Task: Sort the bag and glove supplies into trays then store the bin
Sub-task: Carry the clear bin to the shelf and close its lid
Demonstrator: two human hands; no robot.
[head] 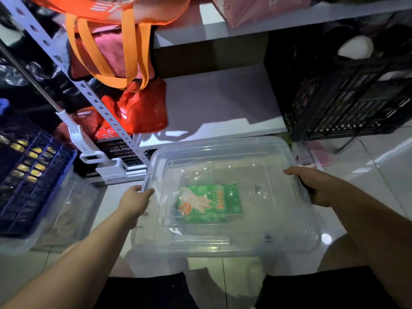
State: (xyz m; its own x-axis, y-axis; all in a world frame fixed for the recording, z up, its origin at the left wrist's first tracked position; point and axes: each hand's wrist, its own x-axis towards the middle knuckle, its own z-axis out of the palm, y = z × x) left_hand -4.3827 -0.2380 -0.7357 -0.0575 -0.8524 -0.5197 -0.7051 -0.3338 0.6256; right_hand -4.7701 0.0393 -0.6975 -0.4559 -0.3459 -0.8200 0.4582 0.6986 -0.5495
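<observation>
I hold the clear plastic bin (225, 241) by its two short sides, lid on, just in front of the lowest white shelf (223, 103) of the rack. My left hand (136, 201) grips the left rim, thumb hooked over the edge beside the latch. My right hand (312, 188) is curled round the dark latch on the right rim. Inside the bin, seen through the lid, a green packet of gloves (209, 202) lies flat near the middle of the bottom. A black lattice crate (347, 103) sits on the shelf at its right end. Orange and red bags (138, 108) hang at the shelf's left end. On the tiled floor to my left stands a blue crate (29, 175) on another clear bin (66, 210).
</observation>
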